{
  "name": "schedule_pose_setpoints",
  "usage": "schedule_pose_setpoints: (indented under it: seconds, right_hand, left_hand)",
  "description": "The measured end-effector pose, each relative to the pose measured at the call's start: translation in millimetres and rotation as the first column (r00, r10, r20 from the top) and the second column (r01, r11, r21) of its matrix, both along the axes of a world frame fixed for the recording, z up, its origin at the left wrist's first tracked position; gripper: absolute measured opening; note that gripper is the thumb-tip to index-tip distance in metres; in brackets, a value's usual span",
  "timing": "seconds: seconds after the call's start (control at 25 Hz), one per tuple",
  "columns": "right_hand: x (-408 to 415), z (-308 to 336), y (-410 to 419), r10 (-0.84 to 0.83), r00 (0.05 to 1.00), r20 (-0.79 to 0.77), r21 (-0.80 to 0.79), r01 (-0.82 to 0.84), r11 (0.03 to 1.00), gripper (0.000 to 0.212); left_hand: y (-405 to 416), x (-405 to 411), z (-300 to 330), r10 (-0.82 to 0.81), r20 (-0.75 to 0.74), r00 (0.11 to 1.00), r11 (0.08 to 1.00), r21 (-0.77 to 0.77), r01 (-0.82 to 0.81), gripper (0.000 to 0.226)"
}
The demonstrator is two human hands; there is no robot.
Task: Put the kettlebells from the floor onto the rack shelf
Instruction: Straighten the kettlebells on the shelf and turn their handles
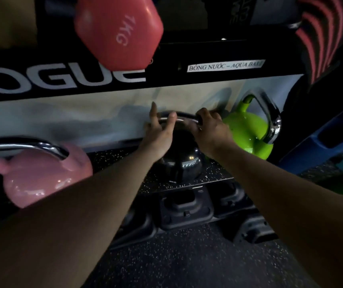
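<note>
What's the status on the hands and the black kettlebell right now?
Right hand shut on black kettlebell handle; left hand open, loosely on it. Kettlebell on shelf, between pink kettlebell and green kettlebell. Nothing blocking.

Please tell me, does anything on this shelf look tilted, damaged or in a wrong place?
Nothing is clearly wrong. The black kettlebell stands upright on the shelf between the pink kettlebell and the green kettlebell. Only the green one's handle leans to the right. I see no damage.
</note>
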State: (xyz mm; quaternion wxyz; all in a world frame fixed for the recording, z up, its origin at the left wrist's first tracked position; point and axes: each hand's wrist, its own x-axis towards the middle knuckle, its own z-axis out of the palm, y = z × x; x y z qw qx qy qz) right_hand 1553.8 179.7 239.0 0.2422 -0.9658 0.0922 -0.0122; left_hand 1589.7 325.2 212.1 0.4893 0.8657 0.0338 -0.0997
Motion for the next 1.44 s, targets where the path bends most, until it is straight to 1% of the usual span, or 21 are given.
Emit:
schedule_pose_setpoints:
  seconds: [0.04,0.08,0.12,0.16,0.2,0.24,0.28,0.36,0.4,0.52,0.6,0.68,0.84,0.96,1.08,1.24,1.44]
  right_hand:
    - [-4,-2,0,-0.014,1.0,0.012,0.018,0.014,1.0,0.047]
    - [-9,-6,-3,-0.007,1.0,0.012,0.093,0.006,0.996,0.043]
    - [-13,-7,-8,-0.005,1.0,0.002,0.244,0.004,0.97,0.036]
    - [-16,-6,-12,-0.02,1.0,-0.018,0.431,0.026,0.902,0.027]
    - [-18,-5,-14,-0.042,0.998,-0.045,0.589,0.06,0.806,0.021]
    - [-18,-6,-13,-0.063,0.997,-0.05,0.683,0.08,0.726,0.018]
    - [-16,-8,-9,-0.076,0.996,-0.04,0.722,0.082,0.687,0.023]
    - [-15,-11,6,-0.062,0.997,-0.047,0.758,0.077,0.648,0.037]
    - [-17,-11,12,-0.039,0.997,-0.062,0.783,0.073,0.618,0.04]
    - [-19,-8,14,0.038,0.994,-0.103,0.857,0.069,0.511,0.042]
    - [-18,-5,17,0.015,0.993,-0.115,0.883,0.096,0.46,0.041]
    - [-19,-5,31,-0.004,0.991,-0.135,0.898,0.124,0.423,0.041]
    - [-26,-11,54,-0.002,0.99,-0.139,0.918,0.13,0.376,0.046]
    - [-26,-9,55,-0.046,0.991,-0.129,0.914,0.137,0.381,0.046]
    - [-28,-10,59,-0.045,0.991,-0.126,0.914,0.133,0.382,0.046]
    - [-29,-9,55,-0.04,0.994,-0.104,0.922,0.111,0.372,0.045]
    - [-31,-9,57,-0.032,0.992,-0.119,0.912,0.122,0.392,0.045]
  left_hand:
    - [6,10,1,-0.05,0.004,0.999,0.999,0.007,0.05,0.08]
    - [8,14,-1,-0.063,-0.015,0.998,0.998,-0.004,0.063,0.083]
    - [6,12,-4,-0.049,-0.036,0.998,0.998,-0.042,0.047,0.086]
    - [0,6,-9,-0.029,-0.05,0.998,0.995,-0.096,0.024,0.087]
    - [-8,0,-12,-0.009,-0.053,0.999,0.989,-0.15,0.001,0.085]
    - [-14,-2,-13,0.014,-0.055,0.998,0.979,-0.2,-0.025,0.083]
    - [-16,0,-12,0.025,-0.057,0.998,0.97,-0.238,-0.038,0.081]
    - [-10,14,-7,-0.012,-0.063,0.998,0.962,-0.274,-0.005,0.076]
    - [-7,20,-6,-0.035,-0.066,0.997,0.964,-0.264,0.017,0.073]
    - [-5,23,-10,-0.026,-0.027,0.999,0.968,-0.252,0.018,0.065]
    - [-9,25,-10,-0.017,-0.012,1.0,0.96,-0.281,0.013,0.062]
    - [-9,33,-9,-0.013,-0.028,1.0,0.955,-0.297,0.004,0.06]
    - [-6,38,-15,-0.022,-0.078,0.997,0.946,-0.323,-0.004,0.063]
    - [-10,36,-16,0.022,-0.02,1.0,0.946,-0.324,-0.027,0.06]
    - [-8,37,-16,0.039,0.023,0.999,0.955,-0.294,-0.03,0.056]
    - [-5,34,-17,0.005,0.014,1.0,0.974,-0.229,-0.001,0.057]
    - [-6,35,-17,-0.009,0.006,1.0,0.968,-0.251,0.01,0.055]
